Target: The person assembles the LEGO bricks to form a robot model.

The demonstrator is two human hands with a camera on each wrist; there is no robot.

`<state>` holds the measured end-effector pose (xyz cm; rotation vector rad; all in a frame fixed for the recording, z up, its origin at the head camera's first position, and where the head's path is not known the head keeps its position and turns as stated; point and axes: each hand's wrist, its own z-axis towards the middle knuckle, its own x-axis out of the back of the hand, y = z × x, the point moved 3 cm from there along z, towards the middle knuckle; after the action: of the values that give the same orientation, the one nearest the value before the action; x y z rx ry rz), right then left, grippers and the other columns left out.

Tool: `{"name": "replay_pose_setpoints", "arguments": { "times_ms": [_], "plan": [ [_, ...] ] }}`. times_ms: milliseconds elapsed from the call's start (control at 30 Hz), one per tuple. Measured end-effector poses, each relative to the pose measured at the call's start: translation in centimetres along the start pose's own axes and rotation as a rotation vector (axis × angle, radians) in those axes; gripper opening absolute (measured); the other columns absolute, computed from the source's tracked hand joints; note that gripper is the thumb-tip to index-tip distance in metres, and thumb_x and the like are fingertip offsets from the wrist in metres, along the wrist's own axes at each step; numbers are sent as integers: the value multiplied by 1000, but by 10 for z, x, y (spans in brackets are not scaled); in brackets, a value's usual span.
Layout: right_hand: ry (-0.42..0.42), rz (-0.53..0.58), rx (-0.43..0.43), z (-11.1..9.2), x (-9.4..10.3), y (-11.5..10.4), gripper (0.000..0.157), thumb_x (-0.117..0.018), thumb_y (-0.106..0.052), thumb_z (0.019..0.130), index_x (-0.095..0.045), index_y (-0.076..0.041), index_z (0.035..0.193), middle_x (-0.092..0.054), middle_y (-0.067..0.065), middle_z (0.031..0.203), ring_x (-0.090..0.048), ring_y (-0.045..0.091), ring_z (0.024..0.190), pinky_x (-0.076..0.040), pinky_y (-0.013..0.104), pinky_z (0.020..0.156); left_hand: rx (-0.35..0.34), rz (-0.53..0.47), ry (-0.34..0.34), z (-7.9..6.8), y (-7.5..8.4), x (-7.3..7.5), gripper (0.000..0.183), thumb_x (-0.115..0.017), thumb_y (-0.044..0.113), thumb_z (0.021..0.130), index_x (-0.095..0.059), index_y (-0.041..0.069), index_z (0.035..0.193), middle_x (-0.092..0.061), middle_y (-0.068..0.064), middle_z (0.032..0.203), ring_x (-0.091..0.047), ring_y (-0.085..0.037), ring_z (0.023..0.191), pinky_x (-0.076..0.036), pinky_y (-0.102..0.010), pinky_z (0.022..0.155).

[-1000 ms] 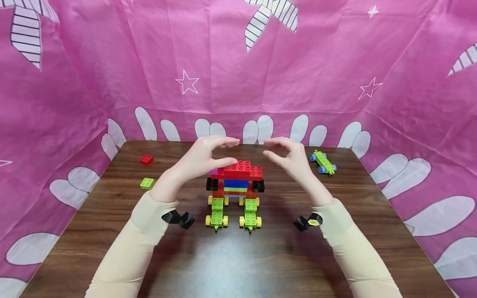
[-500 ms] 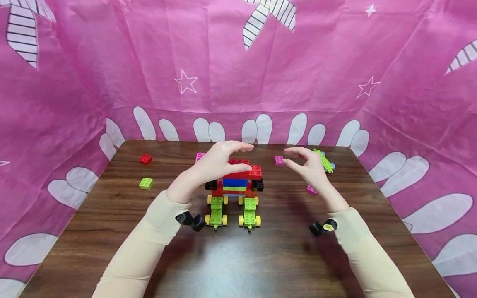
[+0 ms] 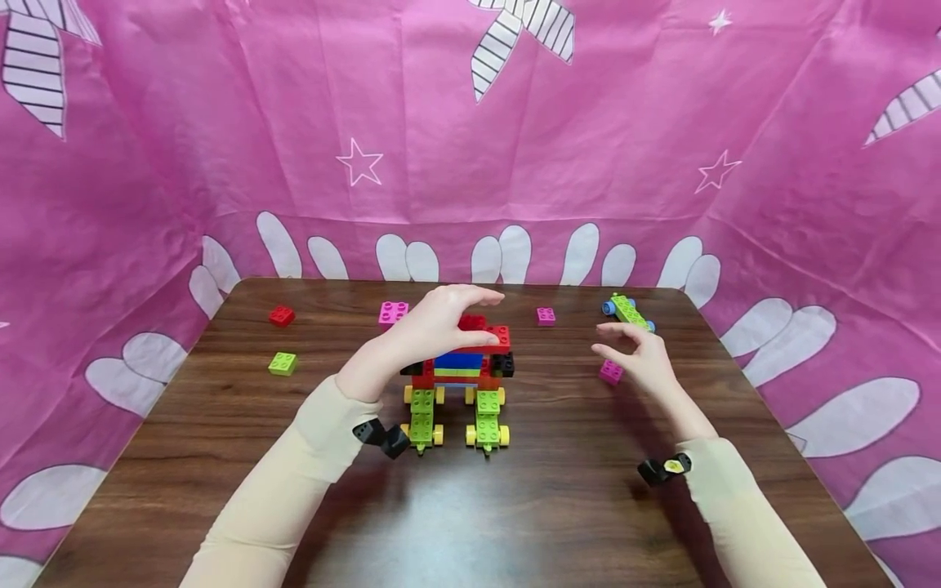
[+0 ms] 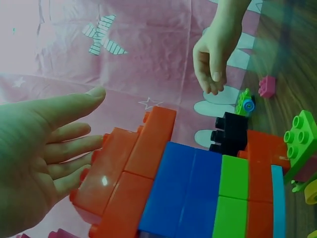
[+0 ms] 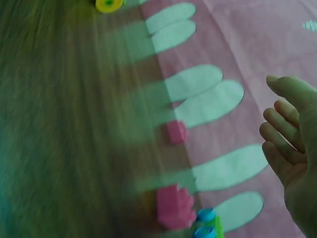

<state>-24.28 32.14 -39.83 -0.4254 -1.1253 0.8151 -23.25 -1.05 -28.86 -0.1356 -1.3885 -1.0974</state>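
A toy-brick build (image 3: 459, 362) stands mid-table, with red bricks (image 4: 133, 168) on top, blue and green layers below, and black bricks (image 4: 232, 131) at the sides. Two lime wheeled bases (image 3: 488, 416) with yellow wheels carry it. My left hand (image 3: 441, 322) hovers at its top left, fingers extended and thumb apart; in the left wrist view the fingers lie partly behind the red bricks, and contact cannot be told. To the right, my right hand (image 3: 641, 358) hangs in the air with relaxed fingers and nothing in it. Close below it lies a small pink brick (image 3: 610, 372).
Behind the build lie a larger pink brick (image 3: 393, 314) and a small pink brick (image 3: 546, 316). A lime wheeled base (image 3: 629, 313) with blue wheels sits at back right. On the left are a red brick (image 3: 282, 315) and a lime brick (image 3: 283, 363). Pink cloth (image 3: 456, 163) surrounds the table.
My right hand has moved right and lower, away from the build toward the small pink brick. My left hand has shifted right over the build. Pink bricks behind the hands have come into sight.
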Motion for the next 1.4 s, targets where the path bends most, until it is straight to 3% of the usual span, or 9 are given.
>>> {"name": "replay_pose_setpoints", "arguments": {
  "times_ms": [300,567,700,933,1200,1400],
  "plan": [
    [-52,-31,-102,-9,2,38,40,-75,-26,85,-66,-3,116,-69,17,113,-55,-11,93,-43,8,78,82,-16,-48,2,-5,-7,56,-74,32,85,-57,8,133,-63,-7,128,-58,-21,120,-46,-37,102],
    [-165,-86,-177,-13,1,56,44,-75,-25,85,-64,2,118,-68,22,111,-66,29,98,-45,11,71,110,27,-84,4,-4,-9,54,-75,31,84,-59,7,130,-65,-7,125,-58,-21,119,-46,-36,102],
    [-203,-122,-197,-16,0,63,44,-74,-27,85,-64,2,117,-68,23,110,-65,33,100,-46,14,72,108,50,-98,4,-4,-10,52,-76,29,83,-61,6,128,-66,-7,124,-59,-21,118,-46,-35,101],
    [-246,-107,-226,-18,-5,73,51,-75,-31,84,-62,0,121,-66,20,112,-63,26,98,-47,15,75,114,39,-92,3,-4,-11,49,-76,22,83,-62,6,127,-66,-8,123,-59,-21,118,-47,-34,101],
    [-268,-194,-249,-17,-10,80,53,-77,-31,82,-61,1,120,-67,20,108,-61,28,97,-47,36,82,111,37,-79,3,-4,-12,45,-76,20,83,-64,6,124,-67,-7,122,-61,-21,116,-48,-34,100],
    [-245,-228,-241,-15,-12,84,46,-79,-27,79,-66,2,113,-69,17,97,-61,24,88,-47,34,76,119,48,-75,4,-5,-14,45,-78,21,82,-65,8,122,-68,-6,120,-60,-20,115,-48,-34,99]
  ]
}}
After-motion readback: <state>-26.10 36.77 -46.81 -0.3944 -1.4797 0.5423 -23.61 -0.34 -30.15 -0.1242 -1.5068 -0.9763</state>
